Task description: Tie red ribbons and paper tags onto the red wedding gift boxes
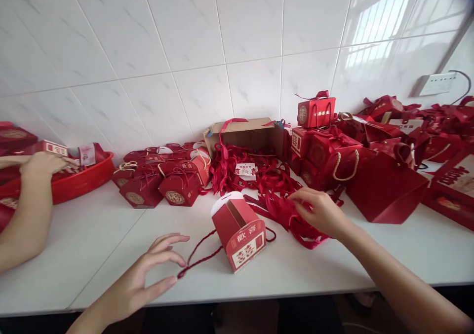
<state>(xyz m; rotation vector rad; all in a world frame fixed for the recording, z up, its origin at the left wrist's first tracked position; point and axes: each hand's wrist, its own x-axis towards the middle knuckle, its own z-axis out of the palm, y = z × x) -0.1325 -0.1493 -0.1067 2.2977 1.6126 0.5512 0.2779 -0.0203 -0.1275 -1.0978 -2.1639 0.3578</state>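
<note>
A red candy gift box (240,235) with gold and white Chinese lettering sits tilted on the white table between my hands. Its dark red twisted cord (202,259) loops out to the left. My left hand (148,270) is beside that loop, fingers spread, thumb and fingertips close to the cord's end. Over the heap of loose red ribbons (274,188), my right hand (318,210) has its fingers drawn together at a strand; the exact grip is partly hidden. A small white printed card (246,171) lies on the ribbons.
Behind the ribbons lies an open cardboard carton (246,135). Finished-looking red boxes (179,188) cluster left of it; stacked red boxes (329,151) and bags stand right. At far left, another person's arm (35,205) reaches over a red basin (83,183). A tiled wall (185,43) borders the table.
</note>
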